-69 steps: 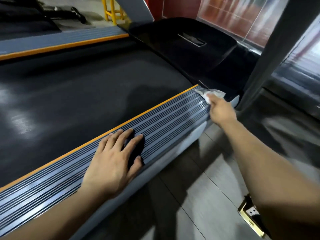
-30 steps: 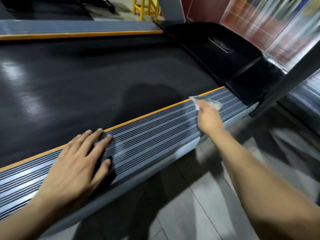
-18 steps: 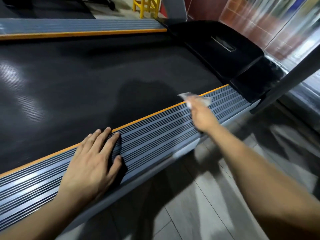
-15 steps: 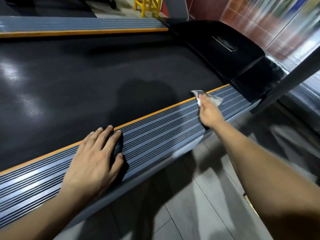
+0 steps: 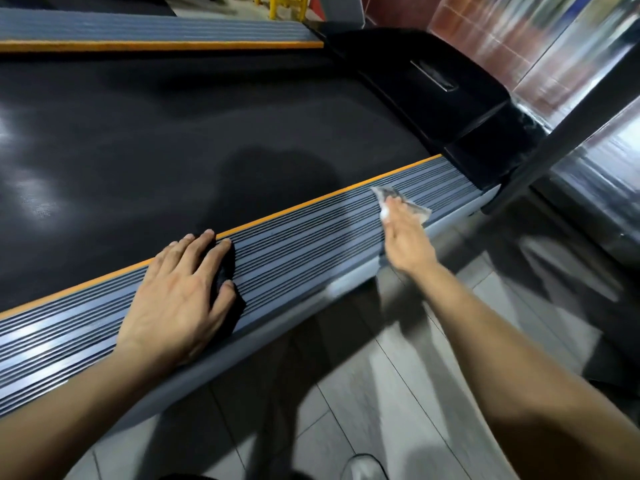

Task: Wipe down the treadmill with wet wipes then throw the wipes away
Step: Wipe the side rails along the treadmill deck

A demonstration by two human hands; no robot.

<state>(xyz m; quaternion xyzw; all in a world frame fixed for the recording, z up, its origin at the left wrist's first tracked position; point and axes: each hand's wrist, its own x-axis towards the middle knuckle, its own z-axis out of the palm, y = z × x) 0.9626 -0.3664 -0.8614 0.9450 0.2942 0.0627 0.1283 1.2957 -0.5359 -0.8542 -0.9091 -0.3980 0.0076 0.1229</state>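
Ribbed grey side rail (image 5: 294, 251) carries the left hand (image 5: 176, 299), still flat and open as a brace. Farther along, the right hand (image 5: 405, 237) presses the wet wipe (image 5: 388, 195) down under straight fingers, now back toward the rail's front end after a short return stroke, so wiping of the treadmill continues and disposal remains.

The left hand (image 5: 180, 296) lies flat on the treadmill's near side rail (image 5: 294, 251). Farther right on the same rail, the right hand (image 5: 407, 239) presses a wet wipe (image 5: 388, 195). The belt (image 5: 173, 140) lies behind the rail, the floor (image 5: 363, 393) before it.
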